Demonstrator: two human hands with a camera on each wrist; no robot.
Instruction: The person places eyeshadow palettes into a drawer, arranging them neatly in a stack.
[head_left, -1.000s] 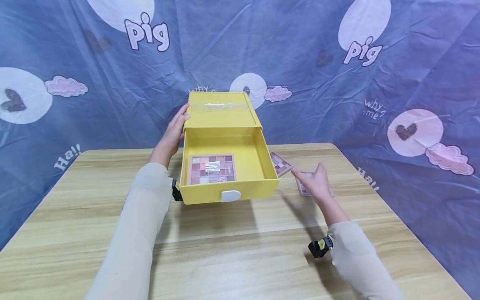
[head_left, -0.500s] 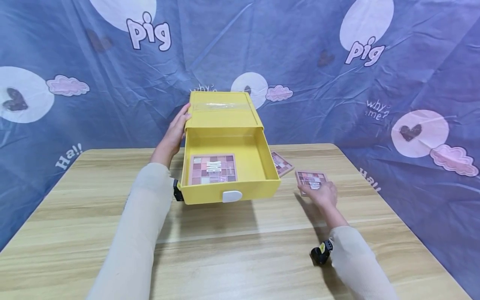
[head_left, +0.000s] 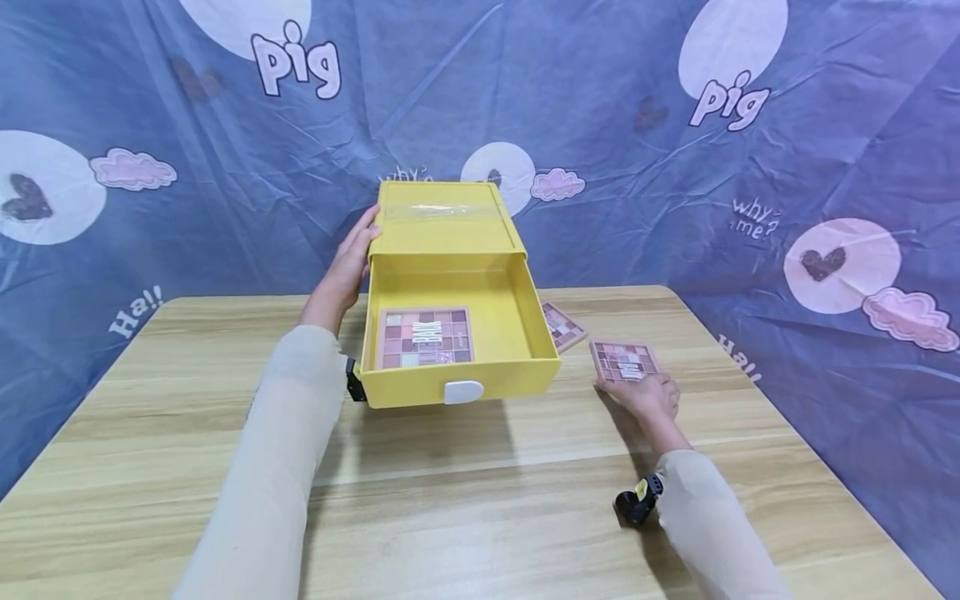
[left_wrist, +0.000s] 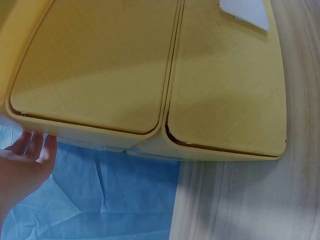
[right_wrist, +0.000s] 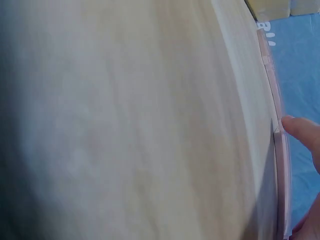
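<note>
A yellow drawer box (head_left: 442,225) stands at the table's middle, its top drawer (head_left: 517,379) pulled out towards me. My left hand (head_left: 347,271) rests against the box's left side near the top; its fingertips touch that side in the left wrist view. Inside the drawer, at the left, lies an eyeshadow palette (head_left: 408,342). My right hand (head_left: 648,396) grips a second palette (head_left: 618,358) by its near end, thumb at the left corner and fingers at the right. Another palette (head_left: 561,325) lies between it and the box, partly hidden by the drawer.
The drawer front has a white pull tab (head_left: 463,392). Lower yellow front panels (left_wrist: 95,65) show in the left wrist view. A blue printed cloth (head_left: 615,158) hangs close behind the wooden table (head_left: 450,517). Each wrist wears a black camera mount (head_left: 637,500).
My right hand came down from over the palettes onto the nearer right one and has settled around its near end. The left hand and the box have stayed put.
</note>
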